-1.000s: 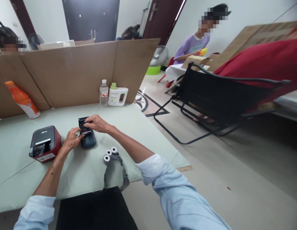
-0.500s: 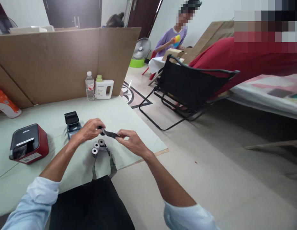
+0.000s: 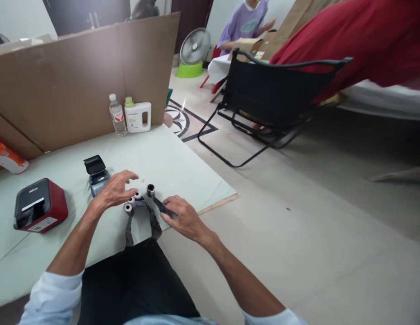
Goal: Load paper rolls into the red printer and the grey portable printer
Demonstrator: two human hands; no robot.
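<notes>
While the right hand (image 3: 183,216) pinches a dark ribbon (image 3: 160,205) off its cylindrical spool (image 3: 150,189), the left hand (image 3: 113,192) hovers open over small paper rolls (image 3: 131,203) on the matte tabletop (image 3: 169,158).

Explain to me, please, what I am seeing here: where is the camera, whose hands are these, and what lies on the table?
The camera sits on a person's head and looks forward and down, so both arms are the wearer's own. The left hand hovers open above small paper rolls. The right hand rests on a dark strip that ends in a small dark roll. On the pale green table lie a small dark printer with its lid up, a red and black box printer, a water bottle and a white jug. Cardboard walls the table. Another person in purple sits behind.
</notes>
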